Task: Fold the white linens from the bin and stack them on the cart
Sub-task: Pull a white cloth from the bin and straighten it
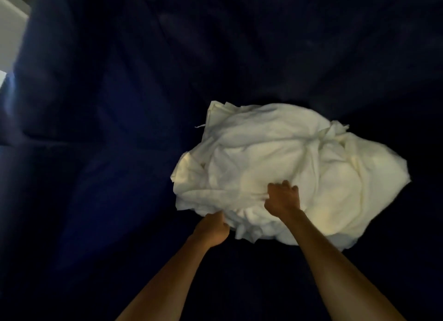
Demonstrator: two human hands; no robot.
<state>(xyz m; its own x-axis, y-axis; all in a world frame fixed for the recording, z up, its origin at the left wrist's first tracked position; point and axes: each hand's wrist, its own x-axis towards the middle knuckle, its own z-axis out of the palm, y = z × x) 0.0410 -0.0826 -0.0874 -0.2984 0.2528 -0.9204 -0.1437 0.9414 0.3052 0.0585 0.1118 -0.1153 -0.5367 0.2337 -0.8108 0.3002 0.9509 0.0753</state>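
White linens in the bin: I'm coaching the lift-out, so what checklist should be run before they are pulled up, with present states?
1. Left hand closed on the near edge of the crumpled white linen pile: ok.
2. Right hand gripping cloth on top of the pile: ok.
3. Only one piece held: cannot tell, the layers are bunched.
4. Pile lies free inside the dark blue fabric bin: ok.
5. Cart ready for stacking: cannot tell, not in view.
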